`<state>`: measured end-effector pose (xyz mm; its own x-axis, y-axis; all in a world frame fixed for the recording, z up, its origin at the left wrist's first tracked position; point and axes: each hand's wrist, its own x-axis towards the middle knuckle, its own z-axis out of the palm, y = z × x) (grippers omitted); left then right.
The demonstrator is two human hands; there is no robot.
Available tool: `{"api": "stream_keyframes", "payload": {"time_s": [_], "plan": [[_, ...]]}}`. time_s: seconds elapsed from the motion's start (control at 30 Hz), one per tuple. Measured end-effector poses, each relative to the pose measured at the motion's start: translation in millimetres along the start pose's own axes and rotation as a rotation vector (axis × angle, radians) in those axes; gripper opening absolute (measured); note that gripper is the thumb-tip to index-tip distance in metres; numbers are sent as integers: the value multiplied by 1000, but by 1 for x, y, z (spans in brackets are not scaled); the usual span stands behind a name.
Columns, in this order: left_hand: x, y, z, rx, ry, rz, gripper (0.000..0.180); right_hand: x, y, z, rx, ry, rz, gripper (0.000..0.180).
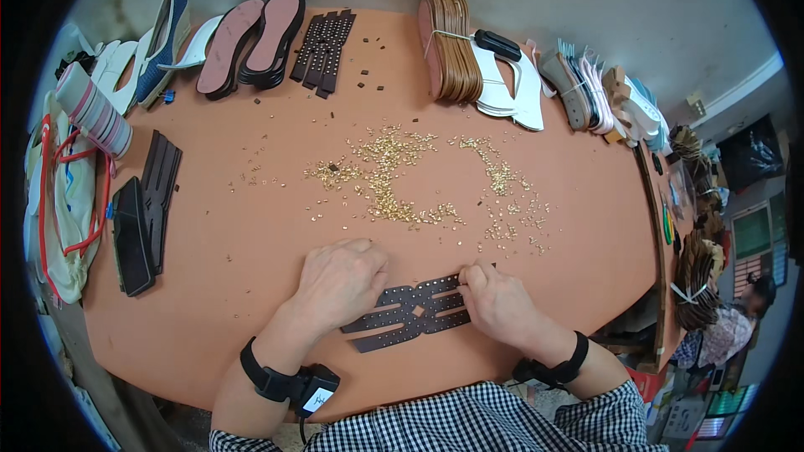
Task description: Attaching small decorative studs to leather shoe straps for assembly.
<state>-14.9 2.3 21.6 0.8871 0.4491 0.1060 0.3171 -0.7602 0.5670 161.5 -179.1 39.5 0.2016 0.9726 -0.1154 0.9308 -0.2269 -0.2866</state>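
In front of me on the table lies a dark brown studded shoe upper (418, 312), cut into several strips with a small diamond opening at its middle. My right hand (500, 305) is closed in a pinch on its right end, hiding part of it. My left hand (342, 283) rests with curled fingers at the upper left end; its fingertips are turned away, so anything in them is hidden. Small gold studs (385, 188) lie scattered in a broken ring beyond my hands. At the far side lies a stack of similar studded uppers (324, 50).
Pink-topped soles (276, 38), a blue shoe (163, 46) and a banded bundle of insoles (452, 48) line the back. Dark strap pieces (159, 188) lie left beside a black box-like object (132, 238) and a cloth bag (67, 192). A person (729, 335) is at far right.
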Motion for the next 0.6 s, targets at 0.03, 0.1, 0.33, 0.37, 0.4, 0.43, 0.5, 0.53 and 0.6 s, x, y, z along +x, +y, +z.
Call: {"api": "stream_keyframes", "payload": {"time_s": [0.03,0.1,0.33,0.37,0.4,0.43,0.5,0.53,0.6], "plan": [[0,0,0,-1,0,1,8,0,2,0,32,8,-6,11],[0,0,0,-1,-1,3,8,2,6,-1,73,-9,-7,12],[0,-1,1,5,-12,-6,9,15,5,-18,193,-158,95,12],[0,-1,1,4,-11,-5,9,18,5,-20,197,-189,116,11],[0,0,1,1,-11,-3,8,20,5,-22,200,-218,139,11],[1,0,1,-1,-11,0,8,22,5,-25,204,-248,162,11],[0,0,1,-7,-6,0,8,29,4,-31,217,-318,183,11],[0,0,1,-9,-4,-2,8,31,4,-33,224,-354,193,11],[0,-1,1,-4,-2,-1,8,27,12,-28,254,-291,80,10]]}}
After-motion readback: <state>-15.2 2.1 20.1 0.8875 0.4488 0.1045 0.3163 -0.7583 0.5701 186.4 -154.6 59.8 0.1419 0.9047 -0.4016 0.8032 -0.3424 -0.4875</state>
